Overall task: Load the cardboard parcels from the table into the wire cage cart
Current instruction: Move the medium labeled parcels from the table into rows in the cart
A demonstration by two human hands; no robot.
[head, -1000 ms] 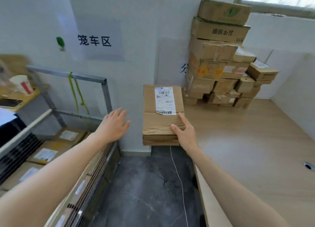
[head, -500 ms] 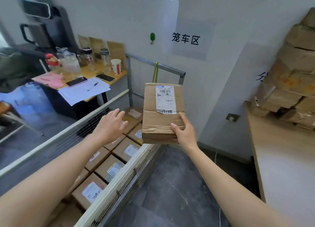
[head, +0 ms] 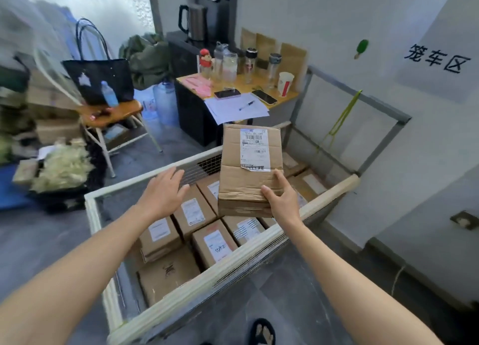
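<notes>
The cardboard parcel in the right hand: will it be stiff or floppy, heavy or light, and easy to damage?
Probably stiff: the parcel holds its box shape though gripped at one corner only. Likely light for its size, since the right hand alone carries it. Its creased top suggests board that could dent under a hard squeeze.

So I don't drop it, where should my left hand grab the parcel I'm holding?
Take its near left corner, coming from the left: the parcel is held flat, label up, the right hand pinches the near right corner, and the open left hand hovers beside it.
</notes>
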